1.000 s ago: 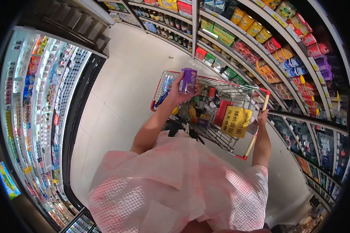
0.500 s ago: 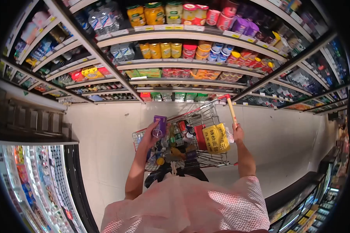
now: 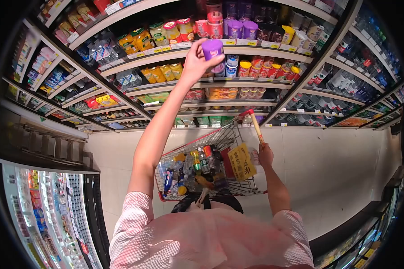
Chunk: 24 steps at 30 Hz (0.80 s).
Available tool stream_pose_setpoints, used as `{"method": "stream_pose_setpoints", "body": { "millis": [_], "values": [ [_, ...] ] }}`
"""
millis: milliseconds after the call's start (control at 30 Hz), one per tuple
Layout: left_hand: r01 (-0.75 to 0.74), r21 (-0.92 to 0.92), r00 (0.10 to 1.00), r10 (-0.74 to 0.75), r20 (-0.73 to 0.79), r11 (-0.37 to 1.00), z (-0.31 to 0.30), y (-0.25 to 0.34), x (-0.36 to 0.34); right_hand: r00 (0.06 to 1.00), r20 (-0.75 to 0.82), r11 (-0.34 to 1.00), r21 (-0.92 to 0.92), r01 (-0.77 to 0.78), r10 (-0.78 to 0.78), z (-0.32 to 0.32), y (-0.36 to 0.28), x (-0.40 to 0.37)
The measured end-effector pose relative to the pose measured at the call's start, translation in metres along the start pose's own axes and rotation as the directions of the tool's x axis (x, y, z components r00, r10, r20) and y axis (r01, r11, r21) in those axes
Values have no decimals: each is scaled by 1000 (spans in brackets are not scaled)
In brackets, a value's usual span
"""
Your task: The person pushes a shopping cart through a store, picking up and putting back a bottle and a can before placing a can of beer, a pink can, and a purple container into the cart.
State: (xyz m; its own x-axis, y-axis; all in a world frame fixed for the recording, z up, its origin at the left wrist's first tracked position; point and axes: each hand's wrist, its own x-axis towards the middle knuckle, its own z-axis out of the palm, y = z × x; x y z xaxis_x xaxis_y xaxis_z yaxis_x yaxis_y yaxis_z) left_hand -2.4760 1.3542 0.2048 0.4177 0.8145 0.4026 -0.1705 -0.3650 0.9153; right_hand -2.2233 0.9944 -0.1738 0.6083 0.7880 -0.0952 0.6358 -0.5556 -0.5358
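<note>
My left hand [image 3: 196,62] is raised in front of the shelves, its fingers wrapped round a purple can [image 3: 212,48] with a smooth lid. Just behind and to the right of that can, similar purple cans [image 3: 242,30] stand on the upper shelf, beside pink-red ones [image 3: 209,28]. My right hand [image 3: 265,154] grips the handle [image 3: 257,127] of a shopping cart [image 3: 160,179]. Bottles [image 3: 203,160] and other packages lie in the cart. A yellow sign [image 3: 241,162] with printed characters hangs at its handle end.
Long shelves [image 3: 166,50] of jars, cans and bottles run across the front. A lit display case [image 3: 54,210] stands at the left, with a slatted rack [image 3: 45,143] behind it. A dark-edged case [image 3: 345,224] lines the right. Pale floor [image 3: 318,166] shows beside the cart.
My left hand has moved up and forward with the purple can, from above the cart to the upper shelf. My right hand stays on the handle. The view has shifted.
</note>
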Motion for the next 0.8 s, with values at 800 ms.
{"method": "stream_pose_setpoints", "body": {
  "millis": [800],
  "values": [
    [91,883,946,237,-220,460,104,-16,202,992,-120,996,-81,37,-47,-14,30,11]
  ]
}}
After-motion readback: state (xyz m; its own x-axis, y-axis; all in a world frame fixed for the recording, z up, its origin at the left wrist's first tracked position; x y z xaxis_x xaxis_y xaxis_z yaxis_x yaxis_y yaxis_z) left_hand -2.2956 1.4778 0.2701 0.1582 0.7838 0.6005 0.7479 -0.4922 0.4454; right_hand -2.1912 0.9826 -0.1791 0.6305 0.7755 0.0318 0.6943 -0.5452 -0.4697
